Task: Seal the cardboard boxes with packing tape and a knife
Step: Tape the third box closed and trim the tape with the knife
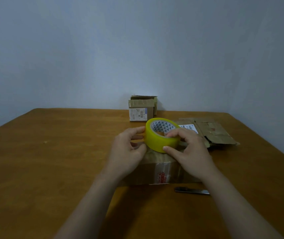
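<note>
I am viewing the workspace through the head camera. A pale blue-grey wall (103, 49) is filling the upper half of the view, and a brown wooden table (51, 161) is spanning the lower half. The near box (162, 171), a closed cardboard carton with a strip of clear, red-printed tape running down its front face, is lying at the table's centre, directly under both hands. The flat box (213, 131), low and creased, is lying to its right and further back. The small box (142, 109) is standing at the table's far edge by the wall, with a white label facing me. The left hand (127, 152) is grasping the left side of the tape roll (156, 142), with index finger and thumb curling against the outer face. The right hand (189, 149) is grasping the roll from the right, its fingers hooking over the rim into the core and its thumb pressing on the outer face. The roll, yellow with a patterned white core, is being held tilted at the near box's far end; I cannot tell whether it is touching the carton. The knife (192, 190), slim and metallic, is lying on the table just in front of the near box's right corner, apart from both hands.
</note>
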